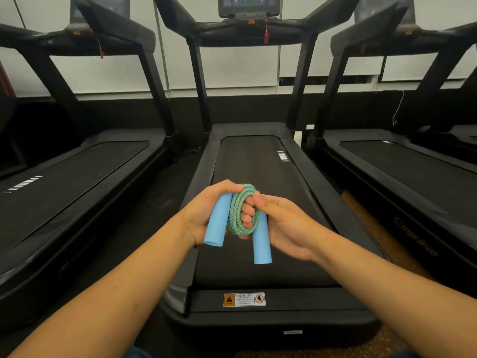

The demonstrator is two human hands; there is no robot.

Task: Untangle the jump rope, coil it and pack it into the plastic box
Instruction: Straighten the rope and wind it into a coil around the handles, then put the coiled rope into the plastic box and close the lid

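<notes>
Both hands clamped our coiled jump rope (242, 209) mid-frame: left hand (206, 215) and right hand (281, 226) each gripped it above the treadmill (258, 161).

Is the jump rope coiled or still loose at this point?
Coiled. The green-blue rope sits in a tight ring of loops between the left hand and right hand, both blue handles hanging down.

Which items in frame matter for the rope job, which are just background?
Job:
- rope coil
- left handle
- right handle
- left hand
- right hand
Plastic box: not in view.

Background:
- middle treadmill
- left treadmill
- right treadmill
- warning label
</notes>
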